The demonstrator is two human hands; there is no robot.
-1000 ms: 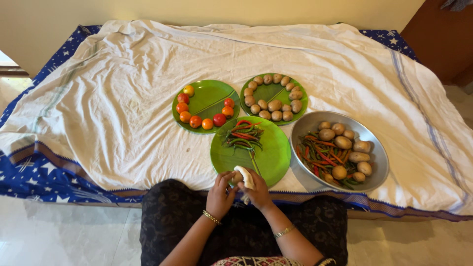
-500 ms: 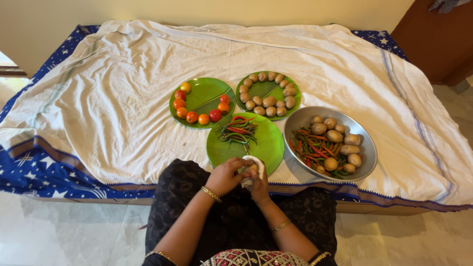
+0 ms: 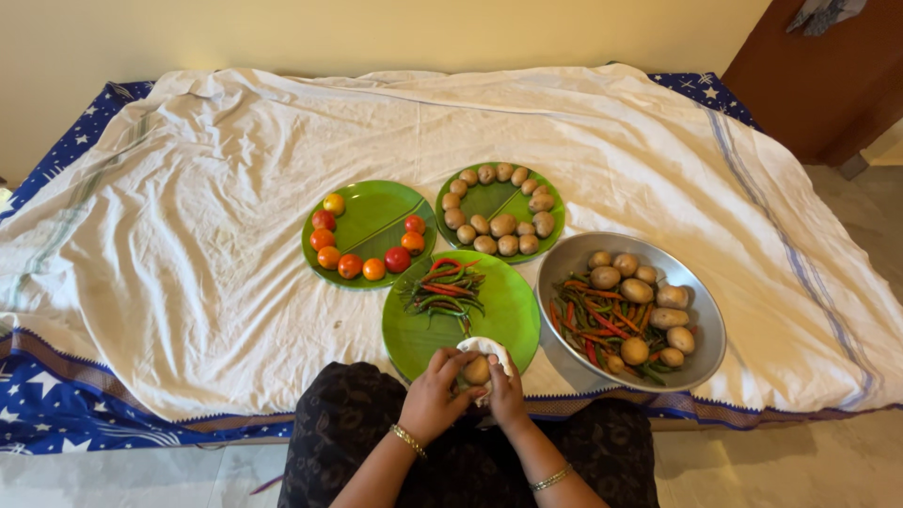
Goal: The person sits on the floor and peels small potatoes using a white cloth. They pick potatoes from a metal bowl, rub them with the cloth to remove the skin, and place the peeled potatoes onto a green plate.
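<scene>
Flanking potato [image 3: 476, 370]: chilli plate [image 3: 499, 325], steel bowl [image 3: 705, 320]

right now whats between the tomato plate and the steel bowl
In the head view, the chilli plate lies between the tomato plate and the steel bowl, with chillies piled at its far side.

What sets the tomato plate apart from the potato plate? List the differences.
The tomato plate holds round red, orange and yellow tomatoes; the potato plate holds dull brown potatoes. The tomato plate lies further left. It carries fewer pieces than the potato plate. Both are round, green, leaf-patterned plates.
</scene>
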